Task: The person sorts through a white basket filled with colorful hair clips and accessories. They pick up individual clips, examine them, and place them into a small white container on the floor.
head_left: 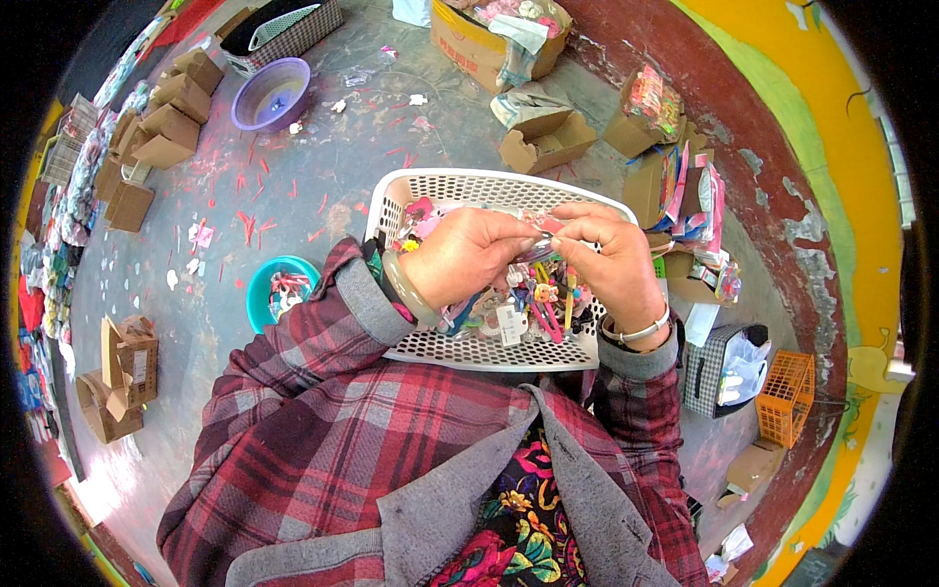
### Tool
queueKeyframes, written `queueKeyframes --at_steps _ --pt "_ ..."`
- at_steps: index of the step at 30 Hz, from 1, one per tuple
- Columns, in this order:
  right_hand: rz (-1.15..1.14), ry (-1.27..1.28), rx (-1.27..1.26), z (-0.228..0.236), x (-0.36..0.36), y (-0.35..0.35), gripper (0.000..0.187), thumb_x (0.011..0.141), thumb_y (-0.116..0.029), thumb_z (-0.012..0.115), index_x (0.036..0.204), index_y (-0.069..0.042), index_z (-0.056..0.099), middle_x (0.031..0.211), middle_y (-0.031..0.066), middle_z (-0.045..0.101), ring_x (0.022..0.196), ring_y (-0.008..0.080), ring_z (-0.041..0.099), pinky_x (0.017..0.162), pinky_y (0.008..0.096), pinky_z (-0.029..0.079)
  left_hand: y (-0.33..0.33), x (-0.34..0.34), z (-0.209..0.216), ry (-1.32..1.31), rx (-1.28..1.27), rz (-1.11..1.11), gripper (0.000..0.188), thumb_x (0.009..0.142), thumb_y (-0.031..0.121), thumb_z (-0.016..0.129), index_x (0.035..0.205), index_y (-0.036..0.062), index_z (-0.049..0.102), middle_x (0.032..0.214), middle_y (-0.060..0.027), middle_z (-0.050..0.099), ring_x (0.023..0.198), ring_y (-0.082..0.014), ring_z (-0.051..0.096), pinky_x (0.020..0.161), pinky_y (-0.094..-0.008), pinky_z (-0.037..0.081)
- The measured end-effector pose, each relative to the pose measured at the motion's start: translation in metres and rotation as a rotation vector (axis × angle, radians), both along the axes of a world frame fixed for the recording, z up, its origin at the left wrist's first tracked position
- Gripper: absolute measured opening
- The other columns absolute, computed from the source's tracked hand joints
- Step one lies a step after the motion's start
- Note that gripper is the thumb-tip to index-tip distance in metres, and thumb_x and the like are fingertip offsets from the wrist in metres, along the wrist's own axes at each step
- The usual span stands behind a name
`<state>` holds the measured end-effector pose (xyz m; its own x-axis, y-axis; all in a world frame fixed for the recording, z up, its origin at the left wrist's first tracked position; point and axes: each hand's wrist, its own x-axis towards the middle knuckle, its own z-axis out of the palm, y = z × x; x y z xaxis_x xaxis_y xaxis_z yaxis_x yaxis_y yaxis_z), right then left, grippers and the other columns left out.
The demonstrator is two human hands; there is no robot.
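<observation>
My left hand [465, 256] and my right hand [614, 264] meet over a white perforated plastic basket [469, 355] at my lap. Fingertips of both are pinched together around a small dark, shiny piece [546, 236], too small to name and partly covered by the fingers. Under my hands the basket holds a jumble of small colourful trinkets [548, 305], among them pink, yellow and black pieces. A white tag [510, 325] stands out near the basket's front side.
To the left stands a teal tub [256, 303] with small items inside. Farther off are a purple basin [271, 95] and open cardboard boxes [168, 137]. At right sit a checkered bin [706, 377] and an orange crate [785, 396]. Red scraps litter the floor.
</observation>
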<state>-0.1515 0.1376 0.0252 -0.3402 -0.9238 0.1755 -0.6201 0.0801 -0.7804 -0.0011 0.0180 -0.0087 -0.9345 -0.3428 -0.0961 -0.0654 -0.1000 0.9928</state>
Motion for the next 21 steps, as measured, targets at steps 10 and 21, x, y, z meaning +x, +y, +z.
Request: queueKeyframes --at_steps 10,21 --pt "-0.022 -0.302 0.169 0.008 -0.001 0.003 0.012 0.075 -0.008 0.064 0.073 0.004 0.063 0.066 0.0028 0.06 0.059 0.007 0.051 0.052 0.0223 0.04 0.001 0.0 -0.007 0.081 -0.38 0.112 0.019 0.089 0.011 0.053 0.103 0.0026 0.063 0.075 -0.0015 0.063 0.056 -0.0052 0.053 0.051 -0.0205 0.046" --pt "-0.108 -0.338 0.15 0.008 0.0 0.002 0.011 0.076 -0.007 0.065 0.074 0.004 0.063 0.063 -0.0001 0.058 0.058 0.0037 0.049 0.05 0.0206 0.039 -0.003 0.001 0.004 0.036 -0.376 0.152 0.011 0.085 0.006 0.056 0.093 0.0018 0.063 0.076 -0.0024 0.062 0.061 -0.0063 0.056 0.056 -0.0199 0.048"
